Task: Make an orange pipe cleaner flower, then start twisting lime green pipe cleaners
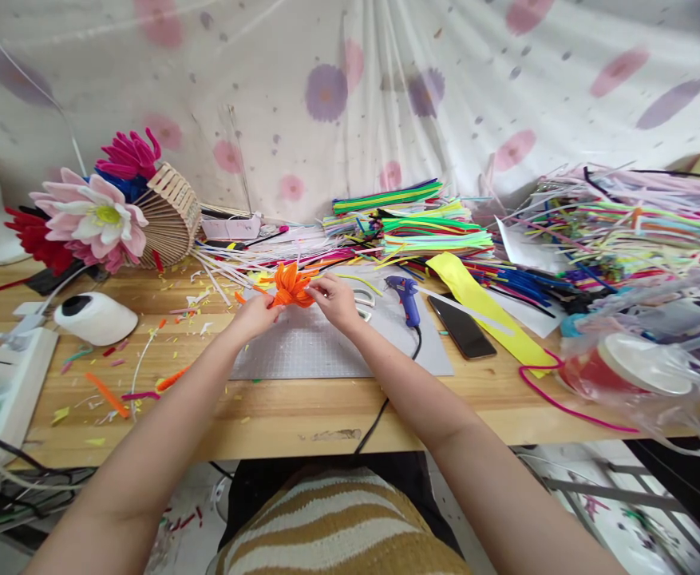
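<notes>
An orange flower (291,285) with many looped petals is held up over the back left part of a grey cutting mat (326,351). My left hand (257,316) pinches its lower left side. On the flower's right, the closed fingers of my right hand (334,301) grip a petal. White-handled scissors (364,302) lie on the mat just behind my right hand, partly hidden by it. A blue glue gun (406,299) rests at the mat's right, its black cord running off the front edge.
Pipe-cleaner bundles (427,228) line the back. A phone (462,327), yellow strip (487,311) and bagged cup (618,369) are at right. At left are a thread cone (95,318), a power strip (11,399), orange scraps (107,394) and a flower fan (167,216).
</notes>
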{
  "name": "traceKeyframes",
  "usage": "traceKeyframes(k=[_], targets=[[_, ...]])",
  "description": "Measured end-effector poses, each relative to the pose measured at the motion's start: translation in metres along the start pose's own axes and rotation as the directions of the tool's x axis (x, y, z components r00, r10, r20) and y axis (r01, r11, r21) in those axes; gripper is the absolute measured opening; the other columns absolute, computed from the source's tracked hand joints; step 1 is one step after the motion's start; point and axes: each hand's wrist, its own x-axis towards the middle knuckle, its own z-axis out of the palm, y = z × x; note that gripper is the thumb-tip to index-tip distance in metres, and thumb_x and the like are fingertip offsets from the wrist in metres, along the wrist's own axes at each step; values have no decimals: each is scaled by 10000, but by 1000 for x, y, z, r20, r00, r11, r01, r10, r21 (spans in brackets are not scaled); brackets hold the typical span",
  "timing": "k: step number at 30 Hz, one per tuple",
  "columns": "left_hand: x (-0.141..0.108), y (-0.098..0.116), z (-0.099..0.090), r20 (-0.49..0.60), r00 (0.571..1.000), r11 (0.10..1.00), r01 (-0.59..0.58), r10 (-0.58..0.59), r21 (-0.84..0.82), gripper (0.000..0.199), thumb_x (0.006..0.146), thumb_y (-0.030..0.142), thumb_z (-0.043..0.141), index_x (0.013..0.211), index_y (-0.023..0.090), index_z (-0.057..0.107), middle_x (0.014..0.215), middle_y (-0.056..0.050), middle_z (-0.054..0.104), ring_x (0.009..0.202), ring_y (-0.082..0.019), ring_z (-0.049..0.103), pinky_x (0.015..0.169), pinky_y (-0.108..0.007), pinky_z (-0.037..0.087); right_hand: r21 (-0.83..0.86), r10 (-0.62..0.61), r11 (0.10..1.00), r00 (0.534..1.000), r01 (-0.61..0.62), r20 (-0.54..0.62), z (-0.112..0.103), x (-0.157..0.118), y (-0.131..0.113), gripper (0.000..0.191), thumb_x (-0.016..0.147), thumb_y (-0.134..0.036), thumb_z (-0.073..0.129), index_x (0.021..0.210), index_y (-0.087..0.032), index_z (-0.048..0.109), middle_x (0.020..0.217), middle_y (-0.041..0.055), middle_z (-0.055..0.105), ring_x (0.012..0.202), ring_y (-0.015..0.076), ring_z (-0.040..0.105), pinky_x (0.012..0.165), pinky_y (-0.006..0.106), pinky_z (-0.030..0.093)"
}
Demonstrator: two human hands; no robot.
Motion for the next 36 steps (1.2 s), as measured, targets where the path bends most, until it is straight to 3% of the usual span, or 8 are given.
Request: traceKeyframes(k=[3,7,12,18,22,29,32,36], targets=[[0,-4,-8,-65,997,996,37,-31,83,226,746,363,496,603,192,537,576,-23,560,551,-167,496,509,-253,267,-41,129,991,991,-130,-22,-9,0,-1,298,857,-364,420,737,-169,611,704,18,541,673,124,484,651,237,344],[0,-11,-29,-304,945,973,171,-117,157,191,734,381,512,694,201,566,680,-84,605,647,-226,536,522,-274,271,-92,98,993,932,-70,348,-22,-6,1,312,842,-381,453,705,-161,627,627,-4,571,595,98,507,612,220,338],[3,-3,-45,-400,908,965,11,-120,-263,157,714,336,567,693,182,546,619,-25,545,548,-140,465,483,-236,264,-101,193,981,895,-167,403,-24,-7,7,276,814,-388,496,789,-159,647,558,-8,577,486,86,506,555,219,363],[0,41,-28,-39,978,271,19,-206,-962,241,796,337,524,658,157,441,493,61,391,360,-27,240,364,-165,128,459,181,791,871,-405,457,-20,-9,-10,354,709,-272,638,1030,-195,511,851,16,631,671,92,590,616,221,465],[6,73,5,-122,944,4,-127,-307,-992,174,822,248,489,687,177,407,514,71,415,396,-36,361,426,-147,316,653,119,541,817,-530,564,-14,-15,-32,264,783,-313,556,1011,-209,474,816,-8,612,665,67,586,644,215,483],[-1,86,86,-373,920,527,-379,125,-760,259,863,305,393,1014,172,556,1134,-87,581,1099,-164,510,954,-321,375,655,502,507,810,-561,304,-37,-9,-4,157,858,-279,402,735,-184,422,429,-115,260,311,14,173,332,148,115],[-19,76,122,-219,910,825,-413,353,-385,426,883,331,321,1217,114,471,1304,-162,470,1247,-218,389,1043,-408,273,670,506,505,816,-544,280,-56,-9,7,162,870,-281,361,749,-189,419,416,-115,269,309,19,155,339,151,99],[-26,48,128,27,824,817,-565,566,118,552,876,395,329,1356,122,324,1441,-145,280,1348,-233,201,1090,-456,146,626,452,582,846,-520,283,-64,-14,8,178,857,-298,393,730,-182,440,419,-107,277,316,20,169,337,160,104]])
